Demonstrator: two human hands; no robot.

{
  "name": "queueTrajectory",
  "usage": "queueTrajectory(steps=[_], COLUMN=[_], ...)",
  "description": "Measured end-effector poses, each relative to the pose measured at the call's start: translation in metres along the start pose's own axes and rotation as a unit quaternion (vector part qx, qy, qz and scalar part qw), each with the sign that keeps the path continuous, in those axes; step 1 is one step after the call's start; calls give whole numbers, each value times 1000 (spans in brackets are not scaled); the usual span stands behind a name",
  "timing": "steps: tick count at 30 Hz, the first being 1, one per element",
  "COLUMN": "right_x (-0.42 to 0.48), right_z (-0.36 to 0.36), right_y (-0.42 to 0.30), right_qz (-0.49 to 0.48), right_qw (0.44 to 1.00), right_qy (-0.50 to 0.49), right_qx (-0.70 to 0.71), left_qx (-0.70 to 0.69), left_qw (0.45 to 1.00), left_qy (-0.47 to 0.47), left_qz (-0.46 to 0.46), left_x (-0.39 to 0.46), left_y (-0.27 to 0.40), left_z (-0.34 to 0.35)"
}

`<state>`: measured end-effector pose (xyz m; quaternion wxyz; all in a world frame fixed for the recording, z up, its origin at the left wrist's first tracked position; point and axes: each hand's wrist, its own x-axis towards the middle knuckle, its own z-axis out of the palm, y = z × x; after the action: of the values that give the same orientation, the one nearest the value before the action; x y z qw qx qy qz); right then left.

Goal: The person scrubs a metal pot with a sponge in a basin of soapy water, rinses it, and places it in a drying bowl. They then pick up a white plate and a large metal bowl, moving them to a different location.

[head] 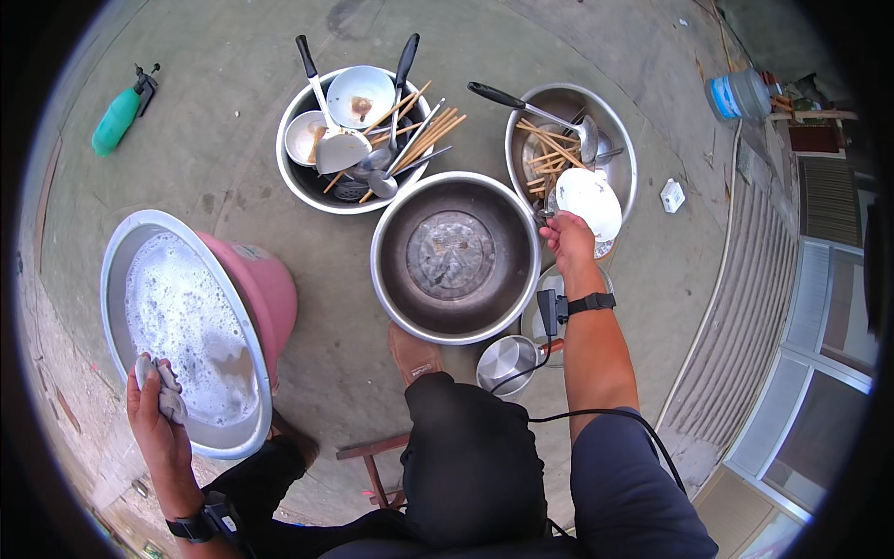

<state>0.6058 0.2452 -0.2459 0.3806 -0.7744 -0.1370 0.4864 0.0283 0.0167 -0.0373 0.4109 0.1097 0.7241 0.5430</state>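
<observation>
My left hand [154, 405] grips a wet grey cloth [167, 398] over the lower left rim of a metal basin [258, 405] full of soapy water [181, 321]. My right hand [569, 237] is at the near rim of the right steel basin [618, 112], fingers bent beside a white dish [590, 202]. A small dark metal piece shows at its fingertips; whether they hold it is unclear. Chopsticks [555, 150] and a black-handled ladle [589, 140] also lie in that basin. A bare steel basin [450, 255] stands between my hands.
A basin [283, 150] at the back holds bowls [360, 94], a spatula [342, 150], spoons and chopsticks. The suds basin rests on a pink bucket [269, 293]. A steel saucepan [506, 363] stands near my right forearm. A green spray bottle [115, 122] lies far left.
</observation>
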Motion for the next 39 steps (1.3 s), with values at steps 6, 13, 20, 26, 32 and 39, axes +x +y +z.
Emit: queueTrajectory(steps=[6, 13, 20, 26, 32, 39], right_x=[-25, -33, -75, -112, -122, -156], right_z=[-36, -69, -37, -39, -74, -100], right_y=[59, 138, 110, 75, 62, 20], right_qz=[-109, -89, 144, 112, 25, -108], right_qw=[962, 912, 965, 974, 974, 980], right_qy=[-22, -43, -109, -135, -107, -72], right_qx=[-250, -398, -189, -143, -198, -153], left_qx=[2, -3, -14, -25, -52, -86], left_qw=[1000, 1000, 1000, 999, 998, 995], left_qy=[22, -25, -13, -30, -25, -33], left_qz=[3, 1, 7, 12, 15, 25], left_x=[-3, 0, -10, -18, -30, -47], left_y=[0, -3, -2, 0, 1, 5], left_z=[-4, -4, -7, -16, -22, -33])
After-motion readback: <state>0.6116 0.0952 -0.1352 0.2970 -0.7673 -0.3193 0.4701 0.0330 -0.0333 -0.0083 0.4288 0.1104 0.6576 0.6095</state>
